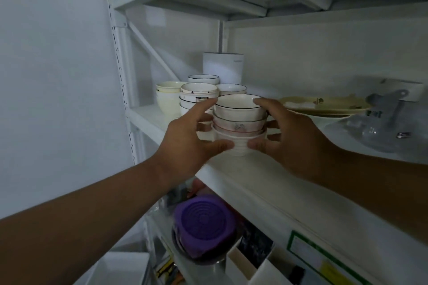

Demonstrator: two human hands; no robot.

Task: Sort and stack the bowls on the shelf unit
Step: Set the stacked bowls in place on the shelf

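Note:
A stack of several white bowls stands near the front edge of the white shelf, its top bowl rimmed in dark blue. My left hand grips the stack from the left, thumb on the ribbed bottom bowl and forefinger near the top rim. My right hand holds it from the right in the same way. Behind the stack stand more piled bowls, a cream bowl and other dark-rimmed bowls.
A white cylinder container stands at the back. A yellowish oval platter and clear plastic items lie to the right. On the shelf below sit a purple lid and white bins. The upright post is at left.

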